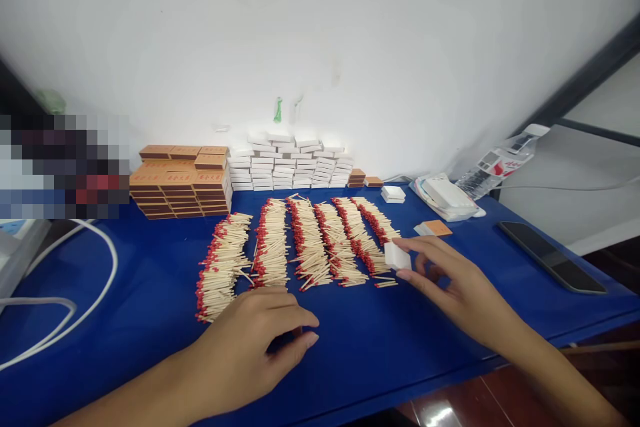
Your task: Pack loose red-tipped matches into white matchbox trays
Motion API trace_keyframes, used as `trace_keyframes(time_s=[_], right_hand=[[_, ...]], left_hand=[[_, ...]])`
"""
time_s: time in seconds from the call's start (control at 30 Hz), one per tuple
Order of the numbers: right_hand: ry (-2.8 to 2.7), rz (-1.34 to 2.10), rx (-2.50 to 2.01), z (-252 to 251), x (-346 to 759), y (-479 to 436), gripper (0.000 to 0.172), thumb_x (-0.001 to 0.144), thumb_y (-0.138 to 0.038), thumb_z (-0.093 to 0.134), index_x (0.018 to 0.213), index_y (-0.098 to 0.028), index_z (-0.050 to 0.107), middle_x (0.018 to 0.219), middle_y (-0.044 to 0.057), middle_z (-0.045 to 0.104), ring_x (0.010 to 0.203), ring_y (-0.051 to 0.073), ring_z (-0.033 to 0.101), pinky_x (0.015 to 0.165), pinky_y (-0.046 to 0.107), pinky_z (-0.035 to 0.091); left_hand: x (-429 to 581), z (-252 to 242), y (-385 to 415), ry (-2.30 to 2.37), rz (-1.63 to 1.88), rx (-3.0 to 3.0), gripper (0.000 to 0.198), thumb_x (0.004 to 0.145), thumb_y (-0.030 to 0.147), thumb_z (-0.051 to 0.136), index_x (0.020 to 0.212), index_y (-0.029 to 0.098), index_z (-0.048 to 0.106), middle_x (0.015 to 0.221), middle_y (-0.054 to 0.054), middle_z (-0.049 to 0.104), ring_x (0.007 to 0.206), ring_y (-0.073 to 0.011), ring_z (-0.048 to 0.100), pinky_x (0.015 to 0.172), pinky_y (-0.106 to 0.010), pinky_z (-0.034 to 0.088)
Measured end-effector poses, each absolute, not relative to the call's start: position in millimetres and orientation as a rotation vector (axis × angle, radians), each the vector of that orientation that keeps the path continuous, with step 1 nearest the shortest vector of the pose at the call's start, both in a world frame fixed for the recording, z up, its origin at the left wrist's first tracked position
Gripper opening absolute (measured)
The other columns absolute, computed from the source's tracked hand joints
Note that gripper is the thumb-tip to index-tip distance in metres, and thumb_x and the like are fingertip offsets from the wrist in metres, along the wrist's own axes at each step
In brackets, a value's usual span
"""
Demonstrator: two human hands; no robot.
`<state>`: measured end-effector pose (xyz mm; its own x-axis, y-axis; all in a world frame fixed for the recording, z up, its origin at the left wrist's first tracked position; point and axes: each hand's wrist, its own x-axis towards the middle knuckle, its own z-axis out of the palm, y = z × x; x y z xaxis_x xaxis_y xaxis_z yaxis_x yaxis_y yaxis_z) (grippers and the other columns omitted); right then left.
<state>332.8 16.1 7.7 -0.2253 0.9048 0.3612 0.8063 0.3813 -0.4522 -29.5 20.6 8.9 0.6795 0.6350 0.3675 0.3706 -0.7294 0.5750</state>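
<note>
My right hand [440, 273] pinches a small white matchbox tray [397, 256] between thumb and fingers, above the right end of the match rows. My left hand [265, 333] hovers near the front ends of the rows, thumb and forefinger a little apart with nothing between them. Several rows of red-tipped matches [273, 240] lie on the blue table [360, 360]. A few loose matches [385, 282] lie close to my right hand. Behind the rows, many white trays [293, 163] are stacked against the wall. Orange-brown matchboxes [180, 183] form a block to their left.
Two white trays [393, 194] and an orange matchbox sleeve [438, 227] lie on the right. Beyond them are a white packet [445, 195], a plastic bottle [500, 163] and a phone [550, 257]. A white cable [113, 253] loops at left. A pixelated patch covers the left edge.
</note>
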Motion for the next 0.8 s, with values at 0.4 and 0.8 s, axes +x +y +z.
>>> trace_keyframes(time_s=[0.4,0.8], right_hand=[[-2.353,0.351,-1.500,9.3,317.5,-23.7,0.037,0.103,-0.045,0.067,0.138,-0.033,0.064,0.148,0.007,0.065,0.130,0.027,0.068,0.105,0.043,0.063],[-2.330,0.408,-1.509,5.5,317.4,-7.8,0.034,0.103,-0.046,0.065,0.135,-0.032,0.063,0.146,0.006,0.064,0.129,0.026,0.067,0.109,0.044,0.060]], left_hand=[[-29.1,8.8,20.1,0.779,0.742,2.423,0.017,0.100,0.022,0.065,0.110,0.026,0.078,0.084,0.001,0.074,0.075,-0.0134,0.068,0.067,-0.025,0.052],[-30.2,9.5,19.0,0.764,0.750,2.438,0.016,0.101,0.022,0.065,0.109,0.026,0.078,0.085,0.001,0.074,0.073,-0.0127,0.067,0.066,-0.025,0.051]])
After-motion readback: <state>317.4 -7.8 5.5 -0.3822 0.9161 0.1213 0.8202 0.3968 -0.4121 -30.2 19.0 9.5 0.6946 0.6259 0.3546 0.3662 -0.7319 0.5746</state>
